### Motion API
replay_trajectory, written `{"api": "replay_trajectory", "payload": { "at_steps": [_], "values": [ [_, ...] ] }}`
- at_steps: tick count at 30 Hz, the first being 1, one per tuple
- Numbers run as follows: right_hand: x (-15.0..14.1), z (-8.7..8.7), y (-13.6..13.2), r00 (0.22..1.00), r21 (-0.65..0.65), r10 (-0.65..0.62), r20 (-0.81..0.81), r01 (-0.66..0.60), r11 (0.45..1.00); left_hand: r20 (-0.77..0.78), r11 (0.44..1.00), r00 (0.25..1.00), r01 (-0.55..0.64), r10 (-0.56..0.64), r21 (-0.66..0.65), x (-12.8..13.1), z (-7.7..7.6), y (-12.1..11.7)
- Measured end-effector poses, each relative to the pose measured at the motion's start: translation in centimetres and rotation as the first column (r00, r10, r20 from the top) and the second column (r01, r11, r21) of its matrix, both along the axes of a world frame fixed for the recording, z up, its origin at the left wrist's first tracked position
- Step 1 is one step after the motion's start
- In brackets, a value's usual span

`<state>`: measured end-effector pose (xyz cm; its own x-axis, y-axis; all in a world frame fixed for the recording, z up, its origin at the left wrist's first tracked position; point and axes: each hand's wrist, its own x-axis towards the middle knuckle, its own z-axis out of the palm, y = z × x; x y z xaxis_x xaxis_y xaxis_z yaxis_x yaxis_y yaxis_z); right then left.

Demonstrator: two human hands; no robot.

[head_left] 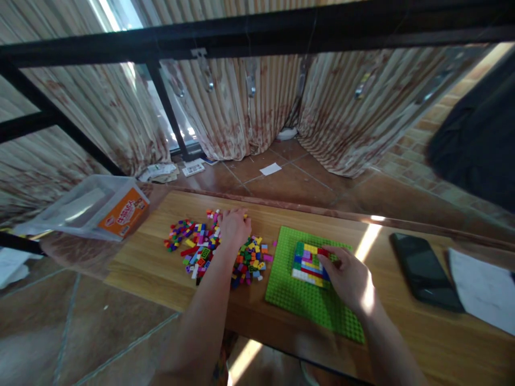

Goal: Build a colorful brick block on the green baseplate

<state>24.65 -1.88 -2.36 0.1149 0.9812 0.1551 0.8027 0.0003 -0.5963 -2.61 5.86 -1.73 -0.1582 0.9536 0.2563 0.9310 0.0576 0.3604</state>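
A green studded baseplate [311, 300] lies on the wooden table [153, 257]. A small block of stacked coloured bricks [308, 262] stands on its far part. My right hand [348, 279] rests at the right side of that block, fingers curled onto a red brick [322, 251] at its top corner. To the left lies a loose pile of small coloured bricks [201, 246]. My left hand [233, 226] is palm down on the pile, fingers bent into the bricks; what they hold is hidden.
A clear plastic tub [76, 209] with an orange label sits at the table's left end. A black phone [424, 271] and a white sheet [485, 289] lie at the right. Black metal bars, curtains and a tiled floor with scattered papers are beyond the table.
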Motion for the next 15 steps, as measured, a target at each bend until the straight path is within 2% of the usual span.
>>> {"api": "replay_trajectory", "payload": {
  "at_steps": [4, 8, 12, 15],
  "values": [
    [0.2, -0.1, 0.5, 0.998, 0.028, 0.041, -0.038, -0.040, 0.999, 0.000, 1.000, 1.000, -0.005, 0.005, -0.015, 0.4, 0.1, -0.2],
    [0.6, -0.1, 0.9, 0.995, 0.057, 0.081, -0.059, -0.077, 0.995, -0.010, 0.998, 0.999, 0.053, -0.053, -0.044, -0.1, 0.4, -0.6],
    [0.7, 0.0, 1.1, 0.996, 0.070, 0.081, -0.026, -0.079, 0.994, -0.013, 0.995, 0.996, 0.087, -0.087, -0.058, -0.9, 1.1, -1.2],
    [0.5, 0.3, 1.1, 0.997, 0.101, 0.083, -0.007, -0.082, 0.991, 0.042, 0.991, 0.993, 0.113, -0.111, -0.064, -1.5, 1.5, -1.4]
  ]
}}
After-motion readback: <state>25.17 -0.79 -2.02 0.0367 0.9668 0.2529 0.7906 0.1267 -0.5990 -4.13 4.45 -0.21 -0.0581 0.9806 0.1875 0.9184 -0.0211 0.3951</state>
